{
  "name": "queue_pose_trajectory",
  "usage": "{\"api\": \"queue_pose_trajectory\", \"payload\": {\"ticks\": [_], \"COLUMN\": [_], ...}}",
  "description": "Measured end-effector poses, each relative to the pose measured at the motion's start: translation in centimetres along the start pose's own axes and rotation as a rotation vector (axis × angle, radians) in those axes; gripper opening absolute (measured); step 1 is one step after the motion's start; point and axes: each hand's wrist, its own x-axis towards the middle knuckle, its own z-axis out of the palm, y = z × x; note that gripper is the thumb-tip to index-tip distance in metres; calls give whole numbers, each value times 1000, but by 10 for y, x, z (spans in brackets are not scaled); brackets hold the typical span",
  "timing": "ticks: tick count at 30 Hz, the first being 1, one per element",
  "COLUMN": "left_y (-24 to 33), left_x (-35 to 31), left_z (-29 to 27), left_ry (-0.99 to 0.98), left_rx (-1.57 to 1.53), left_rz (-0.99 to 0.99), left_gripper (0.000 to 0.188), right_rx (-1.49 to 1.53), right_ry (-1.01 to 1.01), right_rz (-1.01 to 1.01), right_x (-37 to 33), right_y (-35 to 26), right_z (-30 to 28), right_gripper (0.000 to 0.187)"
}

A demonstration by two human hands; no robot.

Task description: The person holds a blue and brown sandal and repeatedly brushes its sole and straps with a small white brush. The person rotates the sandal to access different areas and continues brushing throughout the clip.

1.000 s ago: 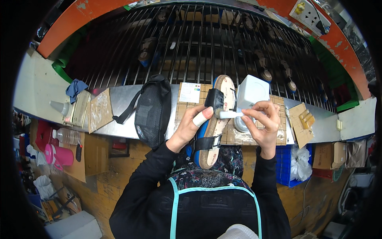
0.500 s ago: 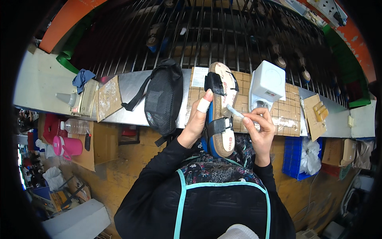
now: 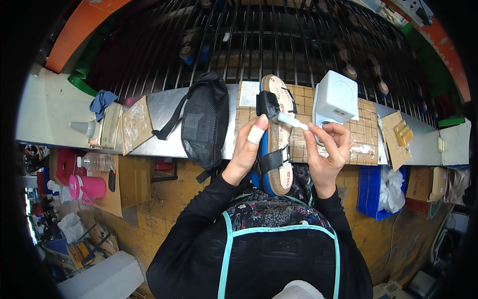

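Note:
My left hand (image 3: 245, 153), with white tape round the thumb, grips a sandal (image 3: 280, 175) by its left side. The sandal has black straps, a pale printed footbed, a cork-like edge and some blue at the side. In my right hand (image 3: 327, 154) a slim white stick-like tool (image 3: 292, 121) is pinched between thumb and fingers. Its tip reaches the inner edge of the upper black strap (image 3: 268, 103); whether it touches the strap or the footbed is hard to tell. Beyond my right hand stands a white plastic container (image 3: 336, 95) with a round-marked top.
Cardboard (image 3: 366, 133) covers part of the metal bench. A black mesh waist bag (image 3: 205, 122) lies left of the sandal. Metal rollers (image 3: 234, 45) run behind, with more sandals beyond. A yellow block (image 3: 403, 133) sits at right; a blue crate (image 3: 367, 192) stands below.
My right hand has shifted slightly, and the tool's tip has moved up the sandal, from mid-footbed to beside the upper strap. My left hand keeps its hold on the sandal.

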Motion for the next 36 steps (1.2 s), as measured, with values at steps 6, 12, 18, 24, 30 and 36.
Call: {"api": "queue_pose_trajectory", "payload": {"ticks": [6, 12, 18, 24, 30, 36], "left_y": [0, 6, 12, 12, 16, 25], "left_x": [5, 13, 21, 27, 29, 28], "left_z": [-9, -9, -8, -9, -7, -3], "left_ry": [-14, 11, 42, 49, 83, 82], "left_rx": [41, 64, 100, 124, 98, 39], "left_rz": [-11, 38, 124, 142, 123, 85], "left_gripper": [55, 55, 56, 54, 57, 58], "right_rx": [81, 134, 101, 91, 124, 59], "right_ry": [-83, -187, -262, -283, -281, -310], "right_rz": [-31, -21, -72, -114, -157, -226], "right_x": [3, 3, 11, 15, 13, 15], "right_y": [9, 13, 12, 12, 13, 10], "right_z": [-7, -13, -24, -30, -32, -39], "right_gripper": [22, 21, 21, 21, 22, 25]}}
